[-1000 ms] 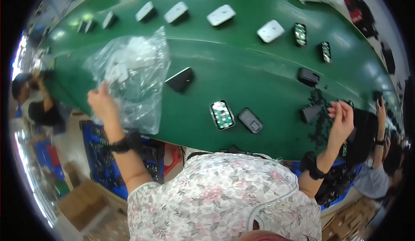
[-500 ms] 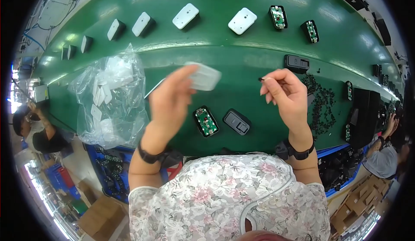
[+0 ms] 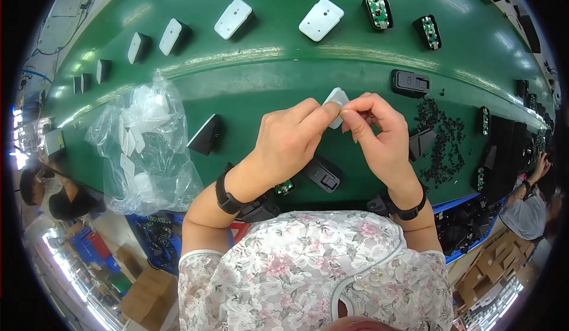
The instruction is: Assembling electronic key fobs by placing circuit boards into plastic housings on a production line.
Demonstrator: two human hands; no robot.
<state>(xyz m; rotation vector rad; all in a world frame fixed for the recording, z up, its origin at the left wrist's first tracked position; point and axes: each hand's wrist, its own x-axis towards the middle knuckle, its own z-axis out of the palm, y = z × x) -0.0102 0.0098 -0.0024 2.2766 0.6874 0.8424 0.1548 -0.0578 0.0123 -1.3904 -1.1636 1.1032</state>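
Note:
My left hand (image 3: 290, 132) grips a small white plastic cover (image 3: 336, 95) above the middle of the bench. At the cover's edge, my right hand (image 3: 382, 135) is closed in a pinch. The tiny black part it held earlier is now hidden by the fingers. Below the hands lies a black housing (image 3: 323, 175) with a latch-like panel. Beside it, a housing with a green circuit board (image 3: 284, 187) is mostly covered by my left wrist. Right of my right hand are a black casing (image 3: 421, 144) and a pile of tiny black parts (image 3: 447, 147).
A clear plastic bag of white covers (image 3: 142, 182) lies at left, near a white-topped black unit (image 3: 204, 135). Several white-topped units (image 3: 233, 19) and open board housings (image 3: 378, 12) line the far side. A black device (image 3: 410, 83) sits at right. People work at both sides.
My left hand has carried the white cover rightward to meet my right hand, which has come slightly left. The row of units along the far side has shifted left.

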